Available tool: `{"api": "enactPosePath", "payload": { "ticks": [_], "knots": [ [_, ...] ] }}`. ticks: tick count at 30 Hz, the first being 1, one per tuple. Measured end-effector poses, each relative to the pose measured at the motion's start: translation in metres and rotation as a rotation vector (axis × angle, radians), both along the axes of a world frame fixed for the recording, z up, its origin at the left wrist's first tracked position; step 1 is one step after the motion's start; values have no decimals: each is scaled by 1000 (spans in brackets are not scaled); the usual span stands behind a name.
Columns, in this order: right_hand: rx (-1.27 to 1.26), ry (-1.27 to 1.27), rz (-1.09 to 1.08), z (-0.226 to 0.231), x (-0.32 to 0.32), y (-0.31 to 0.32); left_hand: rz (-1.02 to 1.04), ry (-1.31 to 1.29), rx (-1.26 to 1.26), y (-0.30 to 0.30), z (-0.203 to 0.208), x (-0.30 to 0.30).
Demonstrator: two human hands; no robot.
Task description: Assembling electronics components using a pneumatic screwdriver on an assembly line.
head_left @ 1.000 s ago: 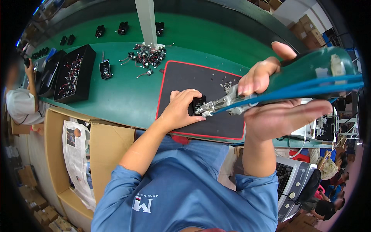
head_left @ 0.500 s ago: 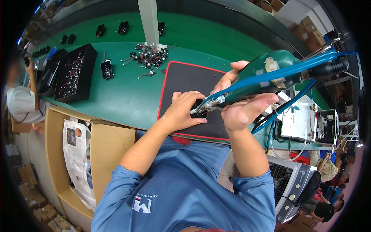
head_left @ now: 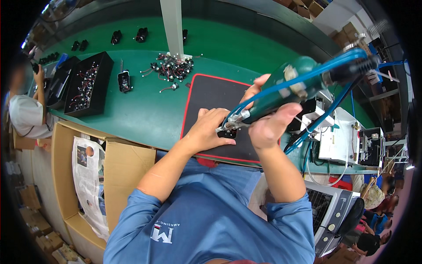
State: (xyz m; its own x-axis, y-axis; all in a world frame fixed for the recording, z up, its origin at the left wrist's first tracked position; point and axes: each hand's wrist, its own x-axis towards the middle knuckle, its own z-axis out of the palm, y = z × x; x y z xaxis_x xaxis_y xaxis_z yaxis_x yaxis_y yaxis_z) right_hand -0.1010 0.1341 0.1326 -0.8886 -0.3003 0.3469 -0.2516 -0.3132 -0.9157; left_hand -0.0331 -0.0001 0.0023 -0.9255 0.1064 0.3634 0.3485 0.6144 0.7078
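My left hand (head_left: 205, 133) is closed round a small black plastic housing (head_left: 228, 133) on a dark mat (head_left: 206, 99) with a red border, pinning it in place. In my right hand (head_left: 265, 132) is a green power screwdriver (head_left: 281, 94), held at a slant. Its metal front end (head_left: 237, 119) points down at the housing, and a blue hose (head_left: 303, 80) runs along its body. The bit's tip is hard to make out against the housing, so contact cannot be told.
On the green table lie a pile of small wired parts (head_left: 173, 67) and another black housing (head_left: 124, 81). A black bin (head_left: 104, 83) of parts stands left, beyond an open cardboard box (head_left: 129, 165). A white fixture (head_left: 338, 143) stands right. A co-worker (head_left: 27, 105) sits far left.
The rear of the screwdriver has swung left and a little down, with my right hand shifting slightly left. My left hand stays on the housing.
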Motion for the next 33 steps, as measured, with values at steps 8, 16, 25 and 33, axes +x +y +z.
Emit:
{"api": "enactPosePath", "payload": {
  "ticks": [8,16,25,33],
  "knots": [
    [-223,244,-46,98,-12,41,90,29,-217,-39,38,-47],
    [-37,77,-72,21,-6,59,344,-265,-472,-135,38,-245],
    [357,818,-836,25,6,77,54,-8,-420,-137,81,-188],
    [763,706,295,-79,-1,-71,323,-396,-341,-209,169,151]
  ]
}}
